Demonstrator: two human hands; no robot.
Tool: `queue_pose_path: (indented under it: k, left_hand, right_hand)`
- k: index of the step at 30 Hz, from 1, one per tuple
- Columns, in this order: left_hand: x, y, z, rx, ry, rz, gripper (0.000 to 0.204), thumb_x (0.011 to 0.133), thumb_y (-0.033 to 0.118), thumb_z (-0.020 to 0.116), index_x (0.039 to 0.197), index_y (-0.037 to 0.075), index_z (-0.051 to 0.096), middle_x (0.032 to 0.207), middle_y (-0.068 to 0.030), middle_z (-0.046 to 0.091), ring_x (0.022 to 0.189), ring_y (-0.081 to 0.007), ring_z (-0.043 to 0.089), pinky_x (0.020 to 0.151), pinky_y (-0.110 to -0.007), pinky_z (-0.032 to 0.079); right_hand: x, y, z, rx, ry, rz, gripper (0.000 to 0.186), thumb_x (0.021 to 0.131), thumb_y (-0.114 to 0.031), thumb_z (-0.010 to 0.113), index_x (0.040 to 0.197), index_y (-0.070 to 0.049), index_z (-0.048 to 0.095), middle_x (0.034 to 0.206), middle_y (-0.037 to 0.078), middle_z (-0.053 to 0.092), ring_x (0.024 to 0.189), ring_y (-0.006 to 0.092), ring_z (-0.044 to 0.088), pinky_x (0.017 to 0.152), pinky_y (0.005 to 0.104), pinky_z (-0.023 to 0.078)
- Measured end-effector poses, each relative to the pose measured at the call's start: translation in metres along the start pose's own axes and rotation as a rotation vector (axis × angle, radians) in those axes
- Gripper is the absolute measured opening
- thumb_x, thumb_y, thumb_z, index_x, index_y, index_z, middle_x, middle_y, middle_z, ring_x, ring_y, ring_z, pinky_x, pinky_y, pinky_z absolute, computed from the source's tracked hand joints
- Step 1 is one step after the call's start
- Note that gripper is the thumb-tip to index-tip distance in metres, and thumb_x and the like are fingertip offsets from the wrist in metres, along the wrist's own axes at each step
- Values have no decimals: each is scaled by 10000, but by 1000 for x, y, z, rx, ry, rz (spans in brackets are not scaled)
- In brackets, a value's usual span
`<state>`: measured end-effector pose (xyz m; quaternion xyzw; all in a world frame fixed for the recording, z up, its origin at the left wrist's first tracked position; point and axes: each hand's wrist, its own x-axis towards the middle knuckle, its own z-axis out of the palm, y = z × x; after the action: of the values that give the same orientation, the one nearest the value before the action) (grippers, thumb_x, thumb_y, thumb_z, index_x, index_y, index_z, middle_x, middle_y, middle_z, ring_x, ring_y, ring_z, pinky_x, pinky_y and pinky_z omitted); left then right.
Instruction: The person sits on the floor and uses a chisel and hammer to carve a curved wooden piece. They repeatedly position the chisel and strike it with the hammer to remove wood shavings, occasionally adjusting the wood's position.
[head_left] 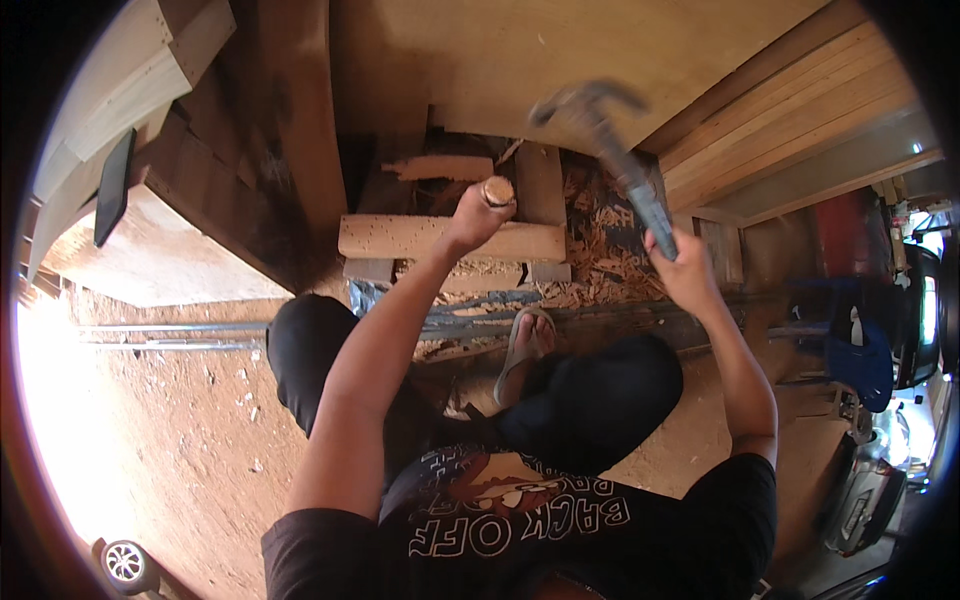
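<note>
My left hand (475, 222) is closed round a chisel, whose round wooden handle end (498, 190) points up at me; its blade is hidden below the fist. Beneath that hand lies a pale wooden beam (385, 238), its top dotted with small dark marks. In my right hand (686, 272) is a claw hammer (628, 175), gripped low on its grey-blue handle. The hammer's head is raised beyond and to the right of the chisel, slightly blurred by motion, touching nothing.
Wood chips (605, 245) lie thick right of the beam, near a loose wood piece (440, 168). A large wooden panel (560, 60) stands beyond; stacked boards (790, 130) are at right. My sandalled foot (528, 345) is close to the beam. A blue chair (860, 365) stands far right.
</note>
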<state>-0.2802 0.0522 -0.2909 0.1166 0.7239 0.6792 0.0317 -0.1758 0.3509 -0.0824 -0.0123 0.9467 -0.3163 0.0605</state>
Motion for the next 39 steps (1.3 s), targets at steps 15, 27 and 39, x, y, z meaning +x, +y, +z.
queue_pose_path:
  k: [15,27,39]
  left_hand:
    - [-5,0,0,49,-32,-68,200,926,162,768,988,11,654,867,-36,683,808,-120,607,763,-341,518]
    - [-2,-4,1,27,-1,3,195,925,159,772,997,6,673,884,-33,710,828,-117,638,765,-339,525]
    - [-3,-11,3,9,-16,-99,192,935,147,763,1048,15,680,921,-19,710,858,-104,625,811,-305,521]
  right_hand:
    - [-11,-21,-4,17,-1,-110,31,970,-20,645,969,-50,653,712,-8,557,592,69,507,548,298,402]
    - [-2,8,16,-102,-121,105,13,935,-51,642,942,-53,653,694,62,564,634,149,569,623,363,469]
    - [4,22,38,-219,-198,91,88,973,-142,661,953,-57,648,710,120,590,640,219,576,645,406,470]
